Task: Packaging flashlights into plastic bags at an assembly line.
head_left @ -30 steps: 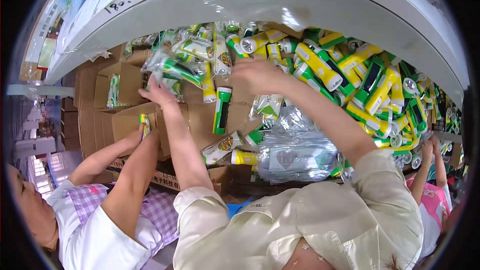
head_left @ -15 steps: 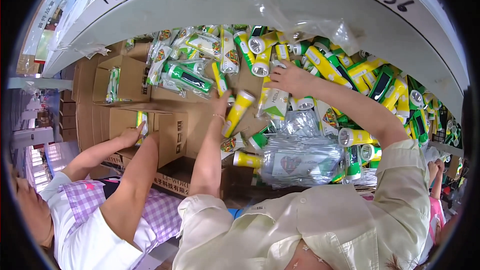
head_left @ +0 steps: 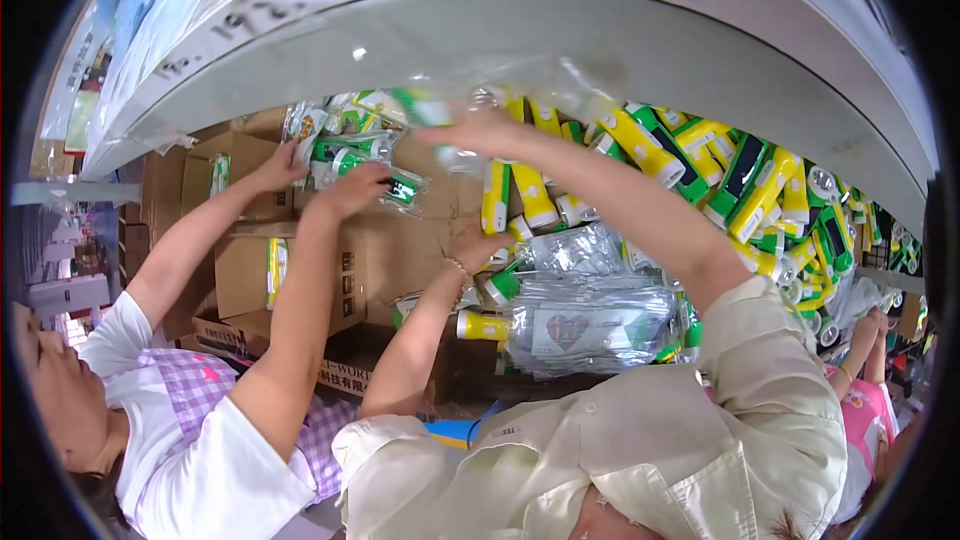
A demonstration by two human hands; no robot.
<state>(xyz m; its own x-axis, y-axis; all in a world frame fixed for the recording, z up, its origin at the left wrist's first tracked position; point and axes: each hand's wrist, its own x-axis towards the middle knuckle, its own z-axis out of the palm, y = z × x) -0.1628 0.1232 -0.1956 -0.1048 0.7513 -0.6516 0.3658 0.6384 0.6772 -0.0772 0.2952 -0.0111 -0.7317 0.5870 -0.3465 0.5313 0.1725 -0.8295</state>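
My left hand [head_left: 478, 248] is closed, its fingers curled at the end of a yellow flashlight [head_left: 520, 228] on the cardboard. My right hand [head_left: 478, 132] is smeared by motion and stretches across to the far middle. At its fingertips is a bagged green-and-white flashlight [head_left: 428, 108], also blurred. Yellow-and-green flashlights [head_left: 640, 145] lie heaped to the right of my hands. A stack of clear printed bags [head_left: 585, 325] lies in front of the heap, nearest my body.
On my left, a co-worker in a purple checked apron reaches with both hands [head_left: 360, 188] to bagged flashlights [head_left: 355, 155]. Open cardboard boxes [head_left: 345, 280] stand below those arms. A grey shelf edge [head_left: 500, 20] with hanging clear film arches over the far side.
My right hand has swept left and away with a bagged flashlight. My left hand has moved nearer and right. The co-worker's hands have left the box for the bagged flashlights.
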